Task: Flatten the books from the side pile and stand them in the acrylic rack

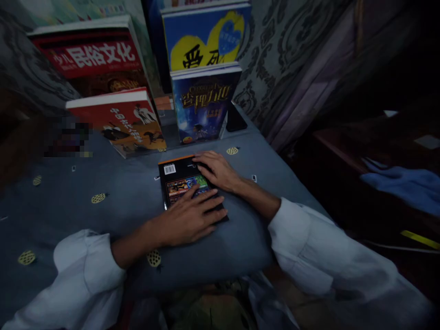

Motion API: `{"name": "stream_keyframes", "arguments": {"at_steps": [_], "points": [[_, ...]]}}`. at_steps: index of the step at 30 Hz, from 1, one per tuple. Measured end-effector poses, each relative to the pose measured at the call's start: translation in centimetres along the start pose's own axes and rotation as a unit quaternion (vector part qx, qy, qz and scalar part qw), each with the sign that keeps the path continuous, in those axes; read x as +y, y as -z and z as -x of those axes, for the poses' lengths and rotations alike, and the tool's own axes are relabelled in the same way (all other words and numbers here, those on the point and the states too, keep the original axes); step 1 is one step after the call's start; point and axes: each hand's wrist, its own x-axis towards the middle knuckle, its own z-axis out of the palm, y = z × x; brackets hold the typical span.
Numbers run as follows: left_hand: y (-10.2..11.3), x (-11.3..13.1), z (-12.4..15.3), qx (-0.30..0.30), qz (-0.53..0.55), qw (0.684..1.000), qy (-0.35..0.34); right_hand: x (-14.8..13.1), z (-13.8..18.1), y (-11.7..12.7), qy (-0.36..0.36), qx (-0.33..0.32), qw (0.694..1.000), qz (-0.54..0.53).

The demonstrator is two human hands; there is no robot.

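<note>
Both hands work palm-down on 1 black paperback [169, 183], which lies with its barcode side up on the cloth-covered surface [113, 227]. The left hand [192, 215] lies across the near part of the cover, fingers extended and spread, pointing to the right. Its wrist is low, and the forearm enters from the lower left out of a white left sleeve [87, 270]. The right hand [216, 169] rests over the far right corner, fingers extended with a slight bend, pointing to the left; its forearm slopes up from a white right sleeve [316, 247]. Both hands are open and flat; neither visibly grasps the book.

The hands cover much of the illustrated panel and the right edge of the book. The small print beside the barcode is illegible. Contact beneath the palms cannot be seen.

Behind the book, 4 covers stand in 2 columns: a red folk-culture book [99, 57] above an orange-red book [127, 121], and a blue-and-yellow book [206, 39] above a dark blue book [206, 103]. Pixelation masks a patch at the left. Shadow obscures detail at the right, around a blue cloth [402, 183].
</note>
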Motion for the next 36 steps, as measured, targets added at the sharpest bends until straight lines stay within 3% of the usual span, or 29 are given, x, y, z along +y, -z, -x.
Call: {"name": "stream_keyframes", "arguments": {"at_steps": [6,14,17,20,21,25,31,36], "points": [[0.2,-0.3,-0.6,-0.016,-0.032,0.999,0.026,0.6,0.0,0.1,0.002,0.02,1.0,-0.018],[0.7,-1.3,-1.0,0.02,0.002,0.999,0.044,0.9,0.1,0.1,0.0,0.011,1.0,-0.007],[0.9,-4.1,0.2,0.081,0.054,0.991,0.088,0.9,0.2,0.0,0.002,0.007,1.0,0.008],[0.6,-8.4,2.5,0.186,0.049,0.96,0.202,0.6,0.3,0.0,-0.005,-0.002,0.999,0.033],[0.4,-9.8,3.3,0.203,0.042,0.947,0.244,0.4,0.4,0.0,-0.008,-0.005,0.999,0.043],[-0.4,-12.9,5.5,0.236,0.058,0.921,0.304,-1.3,-0.1,0.5,0.007,-0.031,0.997,0.067],[-0.8,-12.9,5.6,0.253,0.101,0.904,0.33,-4.3,-3.6,-0.5,0.121,-0.137,0.983,0.018],[-0.9,-13.0,5.4,0.257,0.099,0.907,0.318,-4.2,-5.1,-2.5,0.142,-0.17,0.975,0.019]]}}
